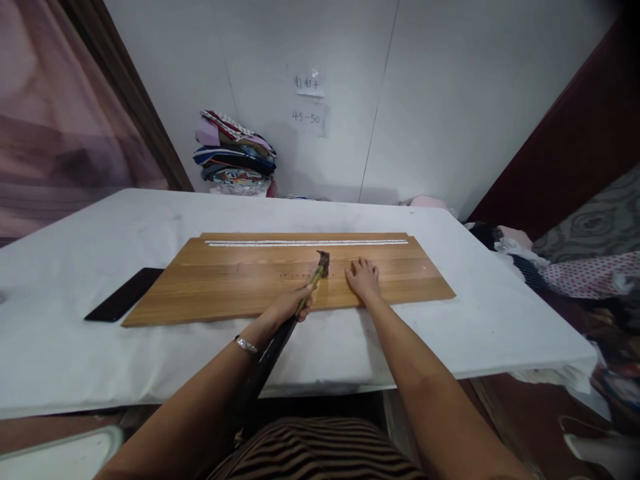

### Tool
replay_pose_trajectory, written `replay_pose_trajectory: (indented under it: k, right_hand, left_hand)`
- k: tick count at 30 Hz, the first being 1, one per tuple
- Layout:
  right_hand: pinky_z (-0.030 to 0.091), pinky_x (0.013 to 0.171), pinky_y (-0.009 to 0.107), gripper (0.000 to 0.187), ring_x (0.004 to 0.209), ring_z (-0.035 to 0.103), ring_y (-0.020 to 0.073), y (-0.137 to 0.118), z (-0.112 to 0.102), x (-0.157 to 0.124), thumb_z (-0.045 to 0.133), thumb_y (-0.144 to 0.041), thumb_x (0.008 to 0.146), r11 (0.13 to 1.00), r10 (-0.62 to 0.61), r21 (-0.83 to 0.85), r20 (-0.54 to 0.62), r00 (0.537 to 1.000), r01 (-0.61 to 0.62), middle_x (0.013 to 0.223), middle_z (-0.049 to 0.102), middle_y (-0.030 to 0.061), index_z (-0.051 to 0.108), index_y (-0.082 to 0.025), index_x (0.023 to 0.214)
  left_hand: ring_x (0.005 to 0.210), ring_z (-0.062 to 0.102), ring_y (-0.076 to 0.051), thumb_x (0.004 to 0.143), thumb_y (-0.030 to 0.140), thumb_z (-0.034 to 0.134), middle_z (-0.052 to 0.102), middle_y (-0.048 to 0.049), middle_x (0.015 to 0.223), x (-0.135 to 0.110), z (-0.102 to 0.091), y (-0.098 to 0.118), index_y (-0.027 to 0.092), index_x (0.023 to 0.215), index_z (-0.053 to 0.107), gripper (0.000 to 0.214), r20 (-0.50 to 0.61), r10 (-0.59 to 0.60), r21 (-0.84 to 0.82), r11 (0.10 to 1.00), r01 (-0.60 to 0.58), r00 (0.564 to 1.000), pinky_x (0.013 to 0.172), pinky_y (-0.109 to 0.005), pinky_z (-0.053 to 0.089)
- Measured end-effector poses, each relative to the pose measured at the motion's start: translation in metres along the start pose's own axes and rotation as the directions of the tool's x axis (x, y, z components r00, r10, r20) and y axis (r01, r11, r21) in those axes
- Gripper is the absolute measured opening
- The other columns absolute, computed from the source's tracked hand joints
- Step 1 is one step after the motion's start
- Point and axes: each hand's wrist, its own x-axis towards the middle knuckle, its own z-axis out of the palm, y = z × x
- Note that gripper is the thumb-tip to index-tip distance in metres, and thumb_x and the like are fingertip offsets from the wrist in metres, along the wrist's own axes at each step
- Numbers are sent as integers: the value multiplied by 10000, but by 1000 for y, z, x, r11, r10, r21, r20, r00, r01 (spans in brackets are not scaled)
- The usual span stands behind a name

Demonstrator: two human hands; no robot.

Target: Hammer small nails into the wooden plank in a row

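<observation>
My left hand (291, 303) is wrapped round the handle of a claw hammer (314, 279). The hammer's rusty dark head is over the middle of a wood-grain board (240, 290); whether it touches the surface I cannot tell. A row of small dark marks or nail heads (295, 275) runs along the board just left of the hammer head. To the right of the hammer, my right hand (365, 279) lies on the board with fingers spread, apparently holding nothing. A black part, seemingly the handle's lower grip, extends below my left hand.
Two long white strips (305, 244) lie along the board's far edge. A flat black object (125, 295) sits partly under its left side. The white-covered table (200, 373) carries folded clothes (235, 157) at the back. More fabric (590, 275) is heaped at the right.
</observation>
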Motion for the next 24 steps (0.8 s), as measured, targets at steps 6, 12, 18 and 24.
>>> replay_pose_trajectory:
  k: [6, 12, 18, 24]
  right_hand:
    - [152, 1151, 493, 514, 1437, 276, 280, 2, 4, 2, 343, -450, 979, 1000, 9, -7, 9, 1000, -9, 1566, 381, 122, 529, -205, 1391]
    - [175, 1139, 495, 514, 1429, 288, 286, 1, 2, 1, 349, -444, 979, 1000, -2, -13, 0, 1000, 2, 1547, 405, 138, 536, -192, 1386]
    - [171, 1142, 499, 498, 1422, 298, 288, 3, 4, 3, 352, -424, 978, 1000, -4, 0, -11, 1000, 4, 1540, 417, 133, 549, -193, 1372]
    - [177, 1142, 491, 474, 1418, 307, 277, 2, 2, 1, 338, -384, 983, 1000, 10, -3, -2, 1000, -10, 1552, 406, 117, 551, -210, 1369]
  left_hand:
    - [371, 375, -51, 817, 483, 660, 483, 78, 577, -1, 0, 3, 164, 1067, 526, 427, 28, 25, -32, 999, -24, 999, 378, -198, 233]
    - [362, 375, -51, 812, 484, 669, 484, 80, 569, 1, 0, 1, 163, 1053, 508, 433, 14, 0, -30, 1000, 0, 1000, 375, -202, 249]
    - [366, 379, -55, 811, 492, 667, 481, 78, 569, 2, -3, 3, 165, 1065, 510, 443, 26, 14, -52, 999, -12, 1000, 384, -199, 234]
    - [365, 369, -56, 806, 496, 669, 475, 80, 573, 4, -2, 0, 160, 1080, 515, 460, -12, -13, -37, 999, 13, 1000, 384, -201, 234]
